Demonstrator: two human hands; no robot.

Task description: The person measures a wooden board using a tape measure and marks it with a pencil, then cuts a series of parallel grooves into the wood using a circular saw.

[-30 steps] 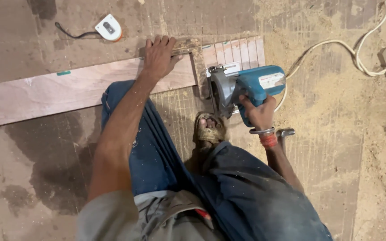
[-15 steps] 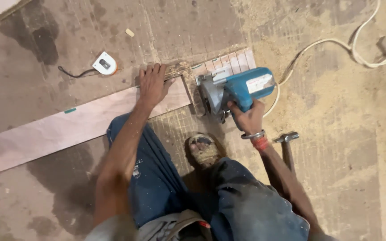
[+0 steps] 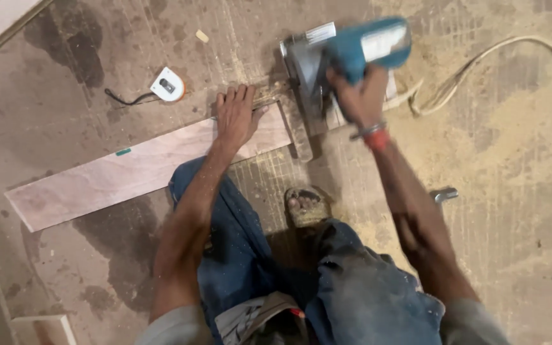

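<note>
Head view, looking straight down at 2 bare arms and a pair of dusty jeans:

Left hand (image 3: 236,118) flat and spread, palm pressing the right end of a long plank (image 3: 142,169) onto the floor, fingers pointing away, nothing clenched. Right hand (image 3: 358,96) wrapped tight round the handle of a blue saw (image 3: 346,54), blurred, its metal guard just past the plank's cut end and close to the left fingertips.

To saw well here: firm downward weight on the plank so no shifting under the blade; fingertips kept clear of the guard, now risky in their nearness; saw base flat and square to the board; cord (image 3: 480,64) trailing off to the right, away from the blade's line.

Sandalled foot (image 3: 306,206) planted just below the plank end, between the knees. Tape measure (image 3: 167,86) lying near the plank's far edge, apart from it. Hammer head (image 3: 443,193) peeking out beside the right forearm.

Surface: rough floor (image 3: 78,76), stained dark in patches, thick with sawdust on the right side. Pale board edge in the top left corner; little else of the room visible
</note>
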